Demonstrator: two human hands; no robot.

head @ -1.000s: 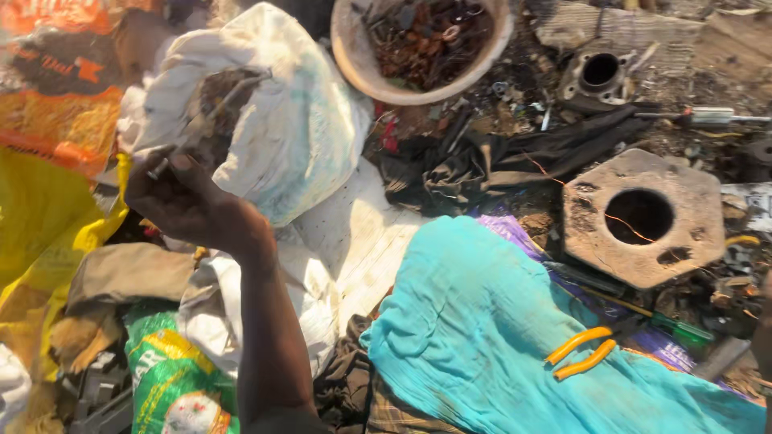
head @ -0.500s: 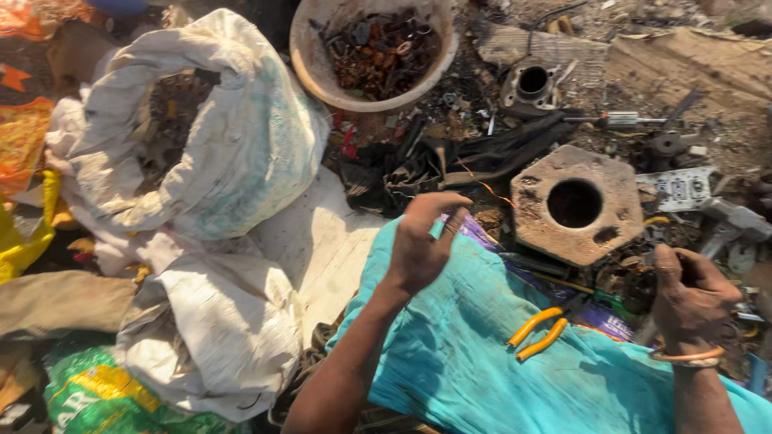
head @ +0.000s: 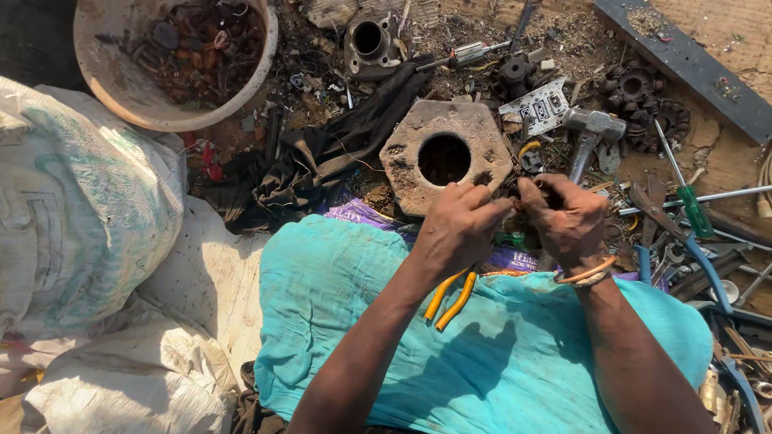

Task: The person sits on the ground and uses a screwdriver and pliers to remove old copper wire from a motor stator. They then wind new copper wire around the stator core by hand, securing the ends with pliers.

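Observation:
My left hand point(head: 458, 229) and my right hand point(head: 567, 221) meet over my lap, fingertips pinched on a small dark scrap piece point(head: 515, 202) that is mostly hidden between them. Bangles sit on the right wrist. Just beyond the fingers lies a rusty hexagonal metal block with a round hole point(head: 446, 161). A teal cloth point(head: 482, 345) covers my lap, and orange-handled pliers point(head: 450, 297) rest on it below the left hand.
A white sack point(head: 76, 217) bulges at the left. A tub of rusty scrap point(head: 173, 60) stands at top left. A hammer point(head: 587, 133), a green-handled screwdriver point(head: 683, 197), blue-handled tools point(head: 708, 273), a black cloth point(head: 322, 157) and metal parts lie around.
My left hand left the white sack, swung right and joined my right hand by the hexagonal block. Both hands now pinch a small piece. The view shifted right.

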